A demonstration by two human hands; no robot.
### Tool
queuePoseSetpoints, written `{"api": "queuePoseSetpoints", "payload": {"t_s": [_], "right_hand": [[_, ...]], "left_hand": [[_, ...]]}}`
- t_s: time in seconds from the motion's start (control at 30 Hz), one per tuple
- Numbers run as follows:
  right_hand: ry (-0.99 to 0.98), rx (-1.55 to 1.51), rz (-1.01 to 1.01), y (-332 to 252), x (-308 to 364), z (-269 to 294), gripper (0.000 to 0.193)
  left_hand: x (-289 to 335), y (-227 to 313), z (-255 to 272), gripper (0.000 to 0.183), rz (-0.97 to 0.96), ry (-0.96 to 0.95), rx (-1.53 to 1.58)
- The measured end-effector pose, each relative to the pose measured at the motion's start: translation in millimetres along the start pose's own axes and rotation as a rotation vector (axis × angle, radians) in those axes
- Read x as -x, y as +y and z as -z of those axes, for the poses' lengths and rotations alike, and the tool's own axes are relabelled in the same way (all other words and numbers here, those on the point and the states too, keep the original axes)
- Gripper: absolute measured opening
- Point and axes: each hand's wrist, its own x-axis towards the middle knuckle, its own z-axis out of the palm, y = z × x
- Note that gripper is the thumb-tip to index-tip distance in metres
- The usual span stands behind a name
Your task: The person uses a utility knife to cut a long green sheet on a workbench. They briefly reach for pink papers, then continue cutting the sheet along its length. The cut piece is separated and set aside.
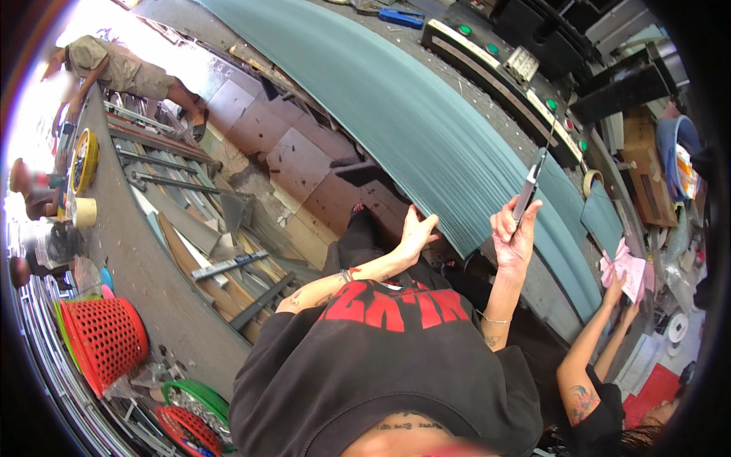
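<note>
A long band of blue-green ribbed strips [415,145] runs across the bench from upper left to lower right. At its near edge is my left hand [415,234], thumb and forefinger apart against the strips; its other fingers are partly hidden. My right hand [514,236] is raised above the strips, closed round the grey handle of a utility knife [527,190]. A thin, dark tip sticks up from the knife, away from me. To my right, a co-worker's hands [615,293] hold a pink folded piece [628,270] over the far end of the bench.
A dark rail with green buttons [495,68] lies beyond the strips, near a blue-handled tool [401,18]. Left of me is a rack of metal profiles [228,263], a grey table edge [145,251] and a red basket [106,339]. Another person [126,68] bends at the upper left.
</note>
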Motion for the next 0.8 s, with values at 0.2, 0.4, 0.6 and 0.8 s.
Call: {"api": "queuePoseSetpoints", "payload": {"t_s": [0.2, 0.4, 0.6, 0.8], "right_hand": [[-0.042, 0.164, -0.069, -17.4, 52.3, 67.1, 0.055], [-0.101, 0.206, -0.130, -9.6, 103.9, 122.3, 0.057], [-0.108, 0.310, -0.115, -2.3, 131.5, 147.5, 0.054], [-0.125, 0.324, -0.074, -4.1, 129.0, 154.2, 0.052]], "left_hand": [[29.0, -64.6, -25.0, 0.041, 0.083, -0.081, 0.013], [44.0, -106.7, -36.3, 0.015, -0.092, -0.115, 0.004], [37.0, -88.2, -32.6, 0.018, -0.292, -0.045, 0.012], [31.6, -75.0, -39.1, 0.033, -0.220, -0.095, -0.081]]}}
